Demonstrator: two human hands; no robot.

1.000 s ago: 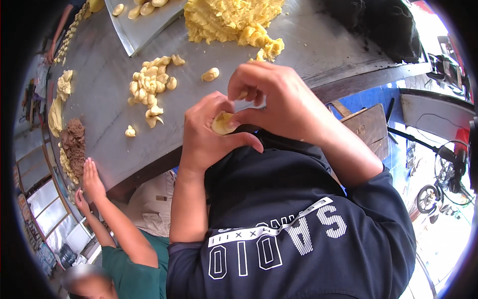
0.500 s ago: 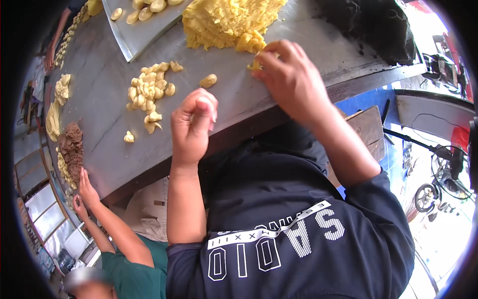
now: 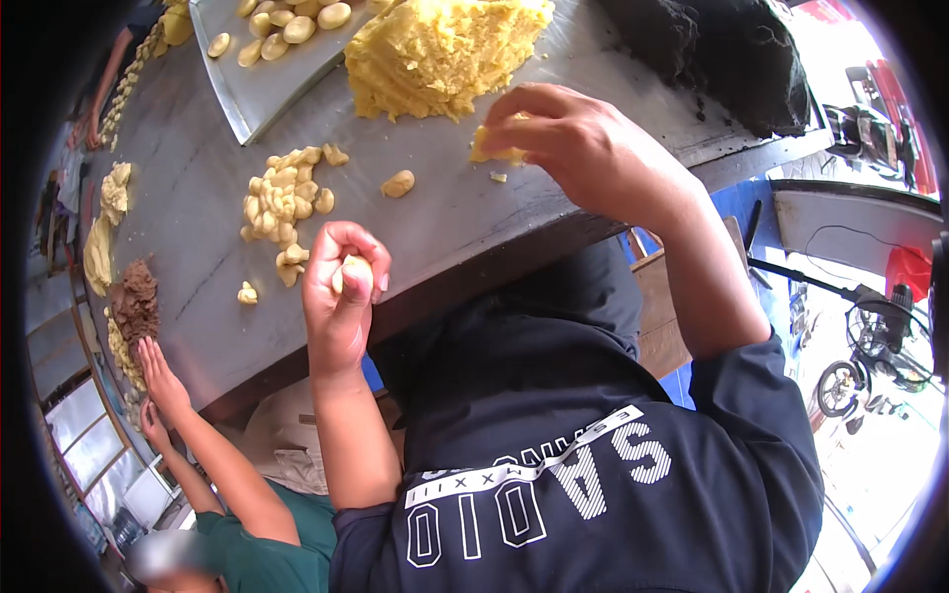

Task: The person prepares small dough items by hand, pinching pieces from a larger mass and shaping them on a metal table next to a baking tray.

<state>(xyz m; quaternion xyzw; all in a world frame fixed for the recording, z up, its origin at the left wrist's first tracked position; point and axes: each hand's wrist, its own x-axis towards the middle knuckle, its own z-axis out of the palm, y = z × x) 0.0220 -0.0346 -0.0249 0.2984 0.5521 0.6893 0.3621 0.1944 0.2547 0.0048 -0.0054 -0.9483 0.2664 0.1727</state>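
Observation:
My left hand (image 3: 341, 301) is curled around a small piece of pale dough (image 3: 353, 271), held just off the table's near edge. Over the table, the bent fingers and thumb of my right hand (image 3: 588, 148) close on a lump of yellow filling (image 3: 484, 148); the fingers hide part of it. A tiny crumb (image 3: 497, 177) lies beneath that hand. Beyond it rises a large crumbly mound of yellow filling (image 3: 440, 59). Between my hands sits a single pale dough ball (image 3: 397, 184). To the left is a heap of pale dough pieces (image 3: 280, 203), with one small piece (image 3: 247, 294) apart.
A metal tray (image 3: 229, 104) with smooth round dough balls (image 3: 299, 30) stands at the back. A black mass (image 3: 712, 59) covers the right end of the table. On the left, a co-worker's hands (image 3: 163, 381) touch a brown mound (image 3: 136, 301). Another person's arm (image 3: 111, 84) shows far left.
My left hand has moved down and left, and the dough in it now shows. My right hand has come away from the big mound with a yellow lump. The view has shifted slightly.

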